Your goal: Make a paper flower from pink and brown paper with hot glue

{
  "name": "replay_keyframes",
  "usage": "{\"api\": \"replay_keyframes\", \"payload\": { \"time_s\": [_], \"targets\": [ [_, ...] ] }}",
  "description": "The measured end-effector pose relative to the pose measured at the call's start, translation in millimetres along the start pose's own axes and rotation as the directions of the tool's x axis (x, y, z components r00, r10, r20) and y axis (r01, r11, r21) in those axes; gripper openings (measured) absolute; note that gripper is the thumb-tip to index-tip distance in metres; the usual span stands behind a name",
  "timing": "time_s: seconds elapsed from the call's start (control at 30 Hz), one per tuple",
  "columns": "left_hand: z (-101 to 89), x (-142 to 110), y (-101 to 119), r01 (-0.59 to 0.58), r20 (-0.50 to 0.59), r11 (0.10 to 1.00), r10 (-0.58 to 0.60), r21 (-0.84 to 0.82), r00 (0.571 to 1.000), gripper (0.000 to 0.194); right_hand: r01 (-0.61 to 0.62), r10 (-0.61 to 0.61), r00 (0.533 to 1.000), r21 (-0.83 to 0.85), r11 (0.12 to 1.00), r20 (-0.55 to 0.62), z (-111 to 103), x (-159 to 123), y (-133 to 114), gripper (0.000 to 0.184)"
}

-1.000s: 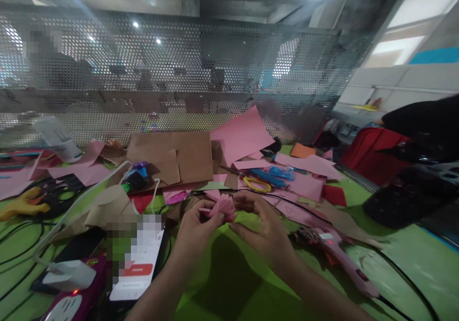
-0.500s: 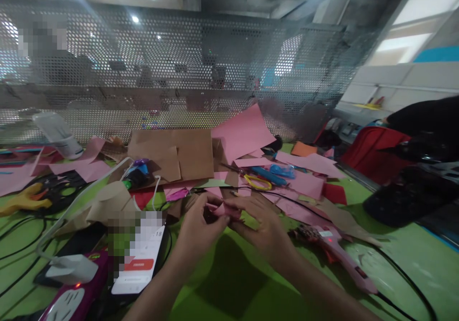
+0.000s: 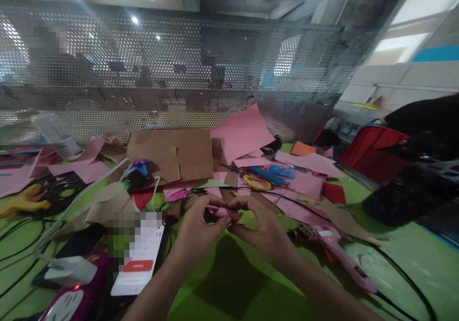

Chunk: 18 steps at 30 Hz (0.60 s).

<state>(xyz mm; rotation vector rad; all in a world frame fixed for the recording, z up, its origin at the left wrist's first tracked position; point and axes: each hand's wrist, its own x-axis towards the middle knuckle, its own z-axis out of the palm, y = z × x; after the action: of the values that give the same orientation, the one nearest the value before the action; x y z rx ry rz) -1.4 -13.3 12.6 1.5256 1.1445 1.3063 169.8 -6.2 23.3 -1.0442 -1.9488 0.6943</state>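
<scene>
Between my two hands, above the green table [image 3: 233,287], is a small folded piece of pink paper [image 3: 224,212]. My left hand [image 3: 201,223] pinches its left side, thumb in front and fingers behind. On the other side my right hand [image 3: 258,220] curls round the paper's right end, its thumb and index finger closed on it. The fingers hide parts of the paper. To the right lies a pink hot glue gun [image 3: 342,254] with a red light and a dark, messy nozzle end. Yellow-handled scissors [image 3: 257,182] lie beyond my hands among pink sheets.
A lit phone [image 3: 138,263] and a purple power strip [image 3: 81,283] with a white charger [image 3: 71,269] are at left. Behind stands a cardboard box [image 3: 170,154]. A black cable [image 3: 401,268] crosses the right side. A red chair [image 3: 369,154] is beyond the table edge.
The fingers of my right hand have shifted on the pink paper, and more of its folds show between my hands. The other things have stayed where they were.
</scene>
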Motion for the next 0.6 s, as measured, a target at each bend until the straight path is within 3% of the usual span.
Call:
{"api": "replay_keyframes", "payload": {
  "time_s": [0.27, 0.5, 0.6],
  "targets": [
    [1.7, -1.0, -2.9, -0.08, 0.011, 0.989, 0.079, 0.126, 0.997, 0.017, 0.074, -0.068, 0.997, -0.261, 0.962, 0.035, 0.9, -4.3, 0.9, 0.029],
    [7.5, -8.5, 2.1, -0.091, 0.003, 0.952, 0.094, 0.293, 0.996, 0.027, 0.13, -0.115, 0.991, -0.365, 0.922, 0.063, 4.5, -7.5, 8.0, 0.041],
    [7.5, -9.8, 6.4, -0.153, 0.043, 0.943, 0.147, 0.294, 0.988, 0.036, 0.15, -0.144, 0.989, -0.39, 0.908, 0.046, 2.4, -4.9, 11.5, 0.042]
  ]
}}
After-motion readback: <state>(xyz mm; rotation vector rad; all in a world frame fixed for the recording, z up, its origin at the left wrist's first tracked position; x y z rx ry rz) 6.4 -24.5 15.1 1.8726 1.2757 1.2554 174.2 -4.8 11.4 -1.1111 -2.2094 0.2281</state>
